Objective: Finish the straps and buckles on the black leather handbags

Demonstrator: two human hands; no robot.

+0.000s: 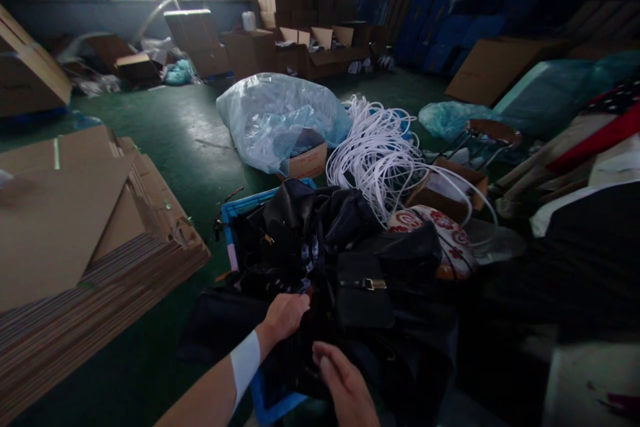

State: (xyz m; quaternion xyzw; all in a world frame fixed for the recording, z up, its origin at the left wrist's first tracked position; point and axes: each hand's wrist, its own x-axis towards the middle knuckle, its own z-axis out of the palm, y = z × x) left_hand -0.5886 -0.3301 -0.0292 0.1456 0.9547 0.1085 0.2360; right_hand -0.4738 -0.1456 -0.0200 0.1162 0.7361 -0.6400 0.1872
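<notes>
My left hand [287,315], with a white band at the wrist, is closed over the pile of black bags. Its fingertips press together; what they grip is too dark to make out. Lower and to the right, my right hand [346,383] is open, its fingers slightly bent and nothing visible in them. A black bag with a flap and gold clasp [364,288] lies just right of my hands. More black bags [293,210] are heaped in a blue crate [231,230], whose rim shows at the left and front.
Stacked flat cardboard [150,257] stands at the left. Beyond the crate are a large plastic sack [280,117], tangled white cord [367,157] and a small open carton [445,187]. A floral-patterned bundle [435,233] lies right of the bags. Another person's legs [545,147] are at the right.
</notes>
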